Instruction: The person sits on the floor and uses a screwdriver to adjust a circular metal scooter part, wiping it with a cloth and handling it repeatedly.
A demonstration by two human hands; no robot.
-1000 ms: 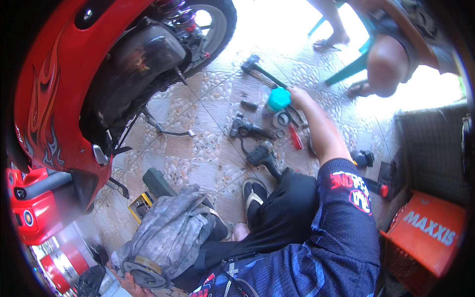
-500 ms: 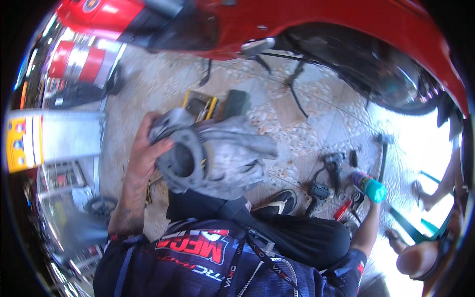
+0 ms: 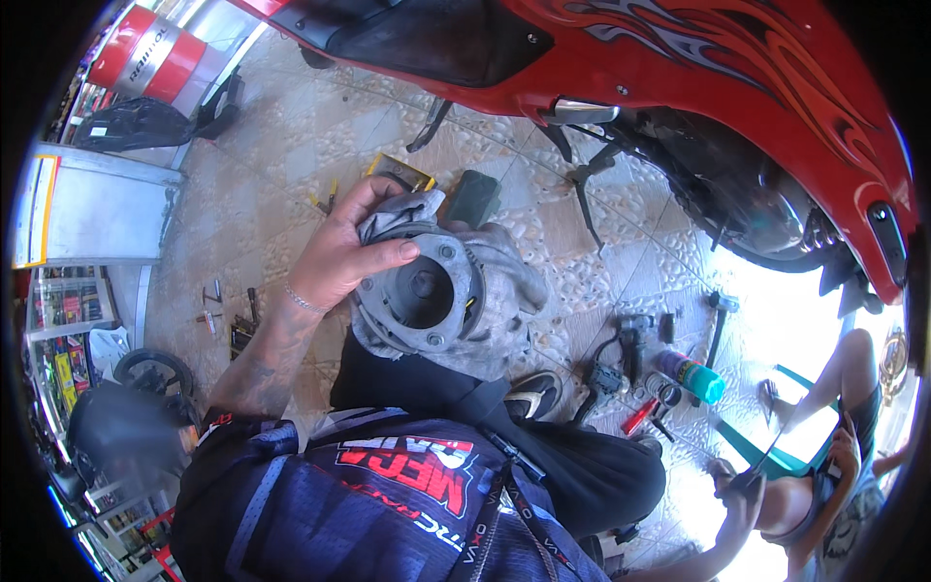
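Observation:
My left hand (image 3: 367,242) grips a grey metal housing (image 3: 430,328) with a round bore, its thumb on the flange. A stained grey rag (image 3: 512,344) is bunched around the housing, over my lap. My right hand (image 3: 737,497) is at the lower right, closed on a long thin tool (image 3: 773,444), whose kind I cannot make out, beside a co-worker's bare leg (image 3: 781,509). A spray can (image 3: 690,376) with a teal cap lies on the floor near a red-handled tool (image 3: 640,415), a power tool (image 3: 602,380) and a hammer (image 3: 721,306).
A red scooter (image 3: 679,58) with flame graphics spans the top and right. A co-worker sits on a green plastic seat (image 3: 737,436) at right. Left are a display cabinet (image 3: 97,209), a red-banded drum (image 3: 136,58) and a wheel (image 3: 155,376). A yellow case (image 3: 402,167) and green box (image 3: 470,194) lie ahead.
My view has swung leftward. My left hand has raised the housing from low by my lap. My right hand has left the spray can and is now lower, holding a thin tool.

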